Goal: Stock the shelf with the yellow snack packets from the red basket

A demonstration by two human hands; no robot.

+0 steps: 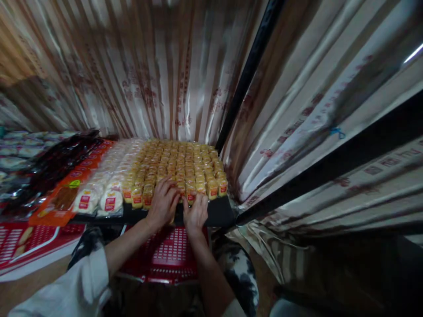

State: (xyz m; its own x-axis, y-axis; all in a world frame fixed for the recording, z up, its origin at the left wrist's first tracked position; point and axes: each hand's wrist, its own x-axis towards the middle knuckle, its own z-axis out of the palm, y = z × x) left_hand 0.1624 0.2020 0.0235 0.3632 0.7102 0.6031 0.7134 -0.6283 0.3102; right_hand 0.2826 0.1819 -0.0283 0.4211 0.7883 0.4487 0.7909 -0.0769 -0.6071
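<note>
Rows of small yellow snack cakes [167,160] in clear wrappers with red labels stand packed on a dark shelf [220,212]. At their front edge my left hand [164,200] bends over a front pack, fingers closed round it. Close beside it, my right hand [196,213] has its thumb and fingers closed at the neighbouring front pack. The fingers partly hide both packs. Just left of the yellow rows lie round white cakes [112,200] in clear wrappers with red labels.
Further left are orange packets [54,204], dark shiny packets [49,169] and white packs [24,149]. Under the shelf edge sit a red basket [172,251] and another red basket [66,235]. Black poles [249,75] and striped plastic sheeting [158,66] stand behind and to the right.
</note>
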